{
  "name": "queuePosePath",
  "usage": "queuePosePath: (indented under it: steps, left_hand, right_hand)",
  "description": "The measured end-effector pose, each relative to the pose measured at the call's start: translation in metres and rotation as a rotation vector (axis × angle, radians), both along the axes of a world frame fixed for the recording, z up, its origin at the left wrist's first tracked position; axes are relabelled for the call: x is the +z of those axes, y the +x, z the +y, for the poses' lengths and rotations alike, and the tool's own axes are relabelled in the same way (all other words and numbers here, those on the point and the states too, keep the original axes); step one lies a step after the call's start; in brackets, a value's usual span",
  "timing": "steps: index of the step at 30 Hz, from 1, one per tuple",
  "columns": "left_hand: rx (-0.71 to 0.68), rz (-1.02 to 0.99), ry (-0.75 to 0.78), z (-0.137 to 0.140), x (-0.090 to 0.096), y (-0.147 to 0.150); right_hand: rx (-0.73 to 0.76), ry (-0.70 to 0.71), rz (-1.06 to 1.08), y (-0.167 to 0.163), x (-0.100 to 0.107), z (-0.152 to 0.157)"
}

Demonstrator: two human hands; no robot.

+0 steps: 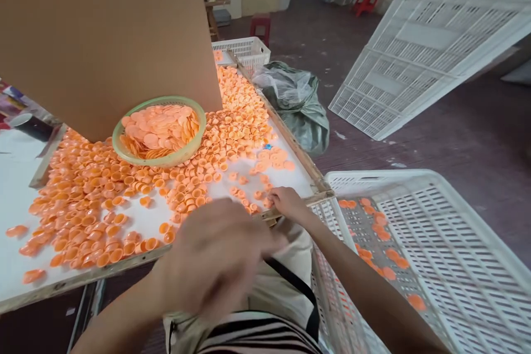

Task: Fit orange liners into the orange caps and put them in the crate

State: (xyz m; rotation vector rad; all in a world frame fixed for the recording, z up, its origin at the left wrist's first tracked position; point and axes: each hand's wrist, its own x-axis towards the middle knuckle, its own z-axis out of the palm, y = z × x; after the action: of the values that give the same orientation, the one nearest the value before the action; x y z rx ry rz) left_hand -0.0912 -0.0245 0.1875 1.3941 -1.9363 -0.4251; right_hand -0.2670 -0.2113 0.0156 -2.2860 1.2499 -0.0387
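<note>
My left hand [224,254], smeared by motion, hangs over the table's near edge and my lap; its fingers are too blurred to read. At the table's wooden rim, my right hand [286,202] is closed with its fingers curled beside some small orange caps [244,194]. Whatever it may hold is hidden. A large spread of orange cup-shaped caps [99,193] covers much of the white tabletop [136,213]. Among them rests a green-rimmed round basket [199,141] heaped with flat orange discs [160,124]. More orange discs [274,159] lie near the right rim, by a small blue piece [267,146].
A tall cardboard sheet [112,27] stands behind the basket. To my right is a white plastic crate [440,204] with scattered orange discs [390,272] inside. Stacked white crates [415,55] lean beyond it. A green sack [301,110] sits against the table's right side.
</note>
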Motion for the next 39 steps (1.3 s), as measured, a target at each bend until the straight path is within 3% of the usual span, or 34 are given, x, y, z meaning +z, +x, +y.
queuePosePath:
  steps: [2,4,7,10,13,19,24,27,31,36,39]
  left_hand:
    - [0.005,-0.039,0.050,-0.038,-0.034,0.003]
    - [-0.034,-0.124,0.136,-0.067,-0.082,0.009]
    - [-0.121,-0.258,0.203,-0.084,-0.144,0.020]
    - [-0.102,-0.258,0.209,-0.083,-0.170,0.029]
    - [0.042,-0.195,0.264,-0.080,-0.173,0.037]
    - [0.212,-0.002,0.403,-0.091,-0.181,0.049]
    - [0.315,-0.016,0.322,-0.096,-0.182,0.053]
    - [0.296,-0.116,0.197,-0.085,-0.174,0.059]
    - [0.116,-0.213,0.226,-0.063,-0.169,0.071]
    - [0.273,-0.125,0.261,-0.051,-0.173,0.084]
    - [0.286,-0.017,0.323,-0.052,-0.174,0.089]
  right_hand:
    - [-0.015,0.023,0.036,-0.003,-0.001,-0.006]
    - [-0.070,-0.022,0.060,-0.005,0.001,-0.006]
    - [-0.122,-0.184,-0.017,-0.003,0.005,0.006]
    - [0.055,-0.181,-0.196,0.007,0.005,0.022]
    - [0.175,-0.169,-0.238,0.019,0.001,0.032]
    - [0.100,-0.264,-0.152,0.032,0.001,0.034]
    - [0.181,-0.252,-0.251,0.046,0.006,0.045]
    - [0.305,-0.204,-0.282,0.060,0.005,0.053]
    - [0.350,-0.181,-0.187,0.071,0.000,0.055]
    - [0.248,-0.177,-0.001,0.070,-0.001,0.045]
    - [0.246,-0.170,0.062,0.068,0.001,0.042]
